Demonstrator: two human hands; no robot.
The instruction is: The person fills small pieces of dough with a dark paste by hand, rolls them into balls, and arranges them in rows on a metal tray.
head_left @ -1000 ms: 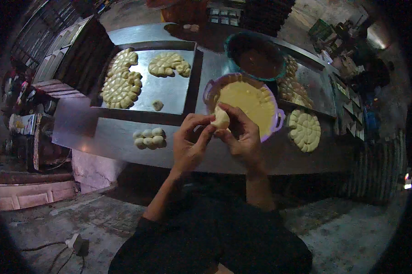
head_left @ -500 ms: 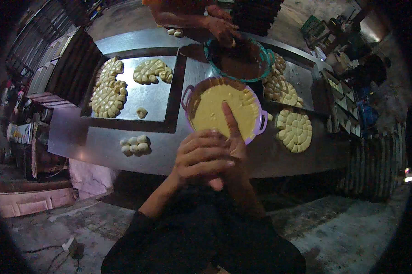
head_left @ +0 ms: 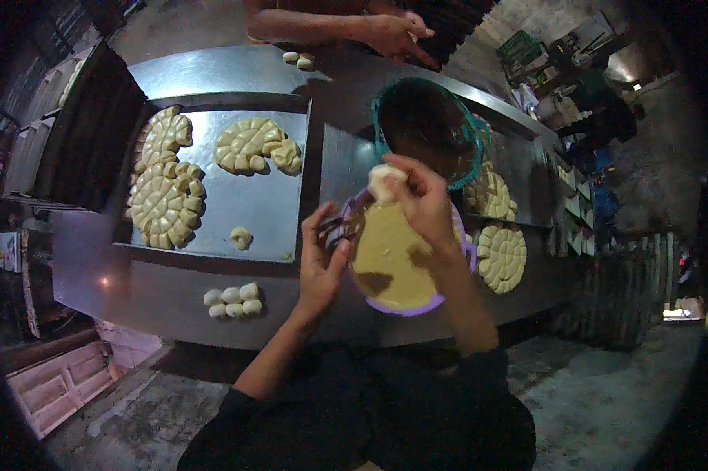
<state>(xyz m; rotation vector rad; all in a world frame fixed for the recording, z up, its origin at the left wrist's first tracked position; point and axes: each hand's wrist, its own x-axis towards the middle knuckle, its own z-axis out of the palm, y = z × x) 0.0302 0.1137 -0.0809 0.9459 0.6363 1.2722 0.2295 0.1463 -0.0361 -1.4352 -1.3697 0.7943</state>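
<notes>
Left hand and right hand, together 0.5 s ago, now apart. Metal tray at 10 o'clock, holding dough rounds. Purple basin of yellow mix near centre. Left: loosely spread, basin's 9 o'clock. Right: pinching 1 dough piece, basin's 12 o'clock. 6 dough balls, 8 o'clock.

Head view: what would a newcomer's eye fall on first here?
Probably the purple bowl of yellow mixture in the middle, with the right hand holding pale dough near its far edge and the left hand at its left. Next come the segmented dough clusters on the metal tray to the left, and the green bowl just beyond the purple one.
</notes>
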